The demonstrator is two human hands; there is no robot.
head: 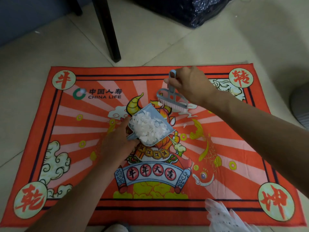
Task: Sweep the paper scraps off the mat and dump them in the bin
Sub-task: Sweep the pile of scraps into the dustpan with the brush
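A red printed mat (70, 124) lies flat on the tiled floor. My left hand (115, 144) grips the handle of a small blue-grey dustpan (145, 111) held at the mat's middle. The pan is heaped with white paper scraps (148, 127). One loose scrap (185, 125) lies on the mat just right of the pan. My right hand (189, 84) holds a small blue-grey brush (172, 97) by its handle, bristles down, just beyond the pan's open edge.
A dark chair leg (108, 29) stands on the floor behind the mat. A black plastic bag (192, 9) sits at the back right. A grey round object (301, 106) is at the right edge. White dotted fabric (222, 216) shows at the bottom right.
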